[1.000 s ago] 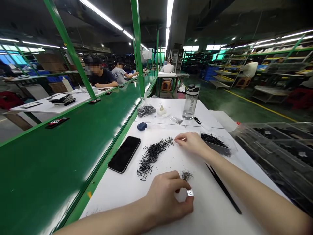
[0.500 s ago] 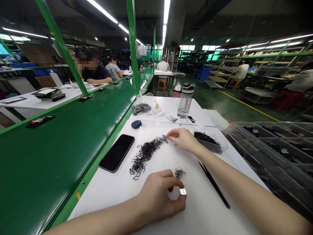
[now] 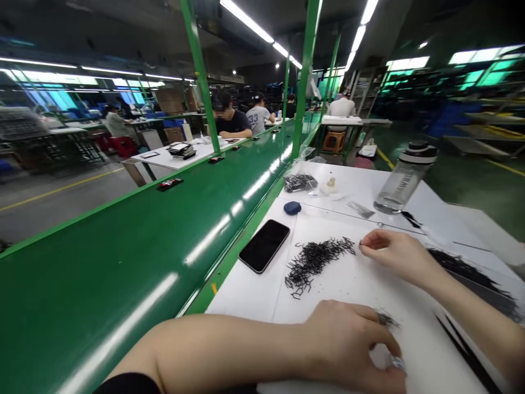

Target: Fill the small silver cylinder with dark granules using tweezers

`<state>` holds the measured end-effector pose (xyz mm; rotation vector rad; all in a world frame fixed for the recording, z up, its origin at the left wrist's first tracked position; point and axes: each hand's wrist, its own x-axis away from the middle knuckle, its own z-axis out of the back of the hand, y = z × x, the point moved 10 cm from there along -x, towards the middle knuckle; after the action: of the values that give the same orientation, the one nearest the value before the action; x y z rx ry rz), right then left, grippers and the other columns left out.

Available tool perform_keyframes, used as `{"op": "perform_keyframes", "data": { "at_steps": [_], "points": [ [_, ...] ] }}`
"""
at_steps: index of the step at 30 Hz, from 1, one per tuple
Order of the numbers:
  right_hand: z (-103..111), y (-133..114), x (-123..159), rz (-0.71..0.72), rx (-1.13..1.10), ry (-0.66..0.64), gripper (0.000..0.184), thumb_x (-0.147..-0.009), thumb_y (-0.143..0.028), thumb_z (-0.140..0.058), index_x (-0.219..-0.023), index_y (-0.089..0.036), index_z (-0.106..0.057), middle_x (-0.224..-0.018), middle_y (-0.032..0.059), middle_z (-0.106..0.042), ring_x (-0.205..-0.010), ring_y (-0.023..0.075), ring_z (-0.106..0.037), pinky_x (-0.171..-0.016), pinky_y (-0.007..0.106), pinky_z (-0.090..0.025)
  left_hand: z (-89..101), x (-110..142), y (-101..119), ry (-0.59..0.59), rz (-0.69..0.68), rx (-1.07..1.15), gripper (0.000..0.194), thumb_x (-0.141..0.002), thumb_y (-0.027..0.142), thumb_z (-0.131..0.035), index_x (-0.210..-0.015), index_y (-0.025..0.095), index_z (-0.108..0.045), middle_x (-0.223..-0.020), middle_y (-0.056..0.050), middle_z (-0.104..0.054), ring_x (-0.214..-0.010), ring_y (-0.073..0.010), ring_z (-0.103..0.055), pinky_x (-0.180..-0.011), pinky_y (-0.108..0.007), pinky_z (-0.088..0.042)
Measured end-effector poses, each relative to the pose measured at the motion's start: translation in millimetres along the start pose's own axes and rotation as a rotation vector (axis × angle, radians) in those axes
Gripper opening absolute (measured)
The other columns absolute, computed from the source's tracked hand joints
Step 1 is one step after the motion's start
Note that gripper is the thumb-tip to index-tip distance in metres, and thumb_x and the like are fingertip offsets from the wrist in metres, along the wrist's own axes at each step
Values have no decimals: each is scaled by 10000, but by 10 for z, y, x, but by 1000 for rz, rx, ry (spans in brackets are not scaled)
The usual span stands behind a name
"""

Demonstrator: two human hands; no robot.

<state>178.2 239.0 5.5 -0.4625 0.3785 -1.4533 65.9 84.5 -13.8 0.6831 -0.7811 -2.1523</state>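
left hand (image 3: 348, 345) curls round a shiny metal square (image 3: 397, 363); right hand (image 3: 396, 253) pinches closed beside tangled black wire clips (image 3: 315, 261)

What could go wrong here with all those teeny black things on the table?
The loose black wire bits lie close to the right hand, so one bump might scatter them, maybe onto the green belt beside the table. The small silver piece at the left hand could slip from the fingers and might get lost near the little dark pile.
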Motion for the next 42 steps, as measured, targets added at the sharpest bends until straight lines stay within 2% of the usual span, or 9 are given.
{"op": "perform_keyframes", "data": {
  "at_steps": [2,7,12,17,25,30,37,40,42],
  "points": [
    [3,30,-26,-11,19,17,109,-890,-259,-733,-927,-161,-702,-905,22,-725,-843,164,-677,-819,348,-553,-43,-18,-24,-23,4,1,329,-699,410,-782,-988,253,-767,-791,31,-705,-623,-120,-645,-578,-226,-496],
    [-40,61,-63,12,-1,1,275,-886,-291,-730,-1133,-172,-710,-899,20,-736,-809,159,-686,-742,318,-555,-73,-30,-31,-53,-7,8,349,-727,474,-730,-992,248,-758,-786,33,-689,-649,-121,-645,-553,-216,-443],
    [-96,105,-42,-3,-81,-84,320,-921,-450,-715,-1034,-153,-747,-862,37,-758,-716,136,-696,-750,322,-594,-16,-12,9,-64,-17,-8,360,-760,486,-709,-1016,241,-775,-824,26,-709,-643,-120,-634,-571,-226,-444],
    [-25,91,-13,-29,-97,-75,414,-947,-557,-661,-1008,-154,-733,-780,1,-716,-582,95,-601,-660,282,-556,21,2,31,-52,-6,-21,341,-777,450,-711,-1019,222,-787,-833,13,-732,-649,-131,-650,-589,-237,-457],
    [23,56,-10,-40,-67,-25,361,-965,-501,-659,-1095,-170,-722,-843,10,-726,-635,108,-617,-711,302,-562,29,12,20,-20,-9,-8,318,-778,446,-716,-994,226,-790,-796,17,-714,-623,-119,-620,-588,-231,-446],
    [-12,55,-2,-42,-77,-54,334,-975,-465,-650,-1099,-163,-718,-828,14,-712,-735,137,-660,-716,301,-557,32,20,12,-11,-4,0,307,-773,439,-733,-988,227,-790,-801,17,-707,-623,-118,-609,-588,-231,-442],
    [-133,20,60,-55,-193,-198,310,-980,-456,-648,-1045,-157,-699,-796,-5,-693,-555,78,-532,-582,240,-485,86,32,32,21,-1,33,257,-750,381,-752,-945,222,-800,-740,19,-675,-576,-103,-577,-566,-221,-424],
    [-105,5,105,-53,-278,-190,292,-958,-419,-680,-1055,-144,-697,-765,-2,-695,-553,85,-540,-566,239,-468,121,44,41,43,-2,64,243,-716,343,-758,-921,221,-807,-729,18,-663,-535,-92,-537,-549,-224,-415],
    [-38,-17,193,-32,-340,-169,325,-920,-446,-715,-1060,-153,-724,-795,26,-735,-598,102,-584,-622,259,-504,149,48,49,63,-5,95,244,-702,337,-758,-907,218,-814,-721,13,-655,-513,-87,-502,-536,-228,-407]
  ]
}}
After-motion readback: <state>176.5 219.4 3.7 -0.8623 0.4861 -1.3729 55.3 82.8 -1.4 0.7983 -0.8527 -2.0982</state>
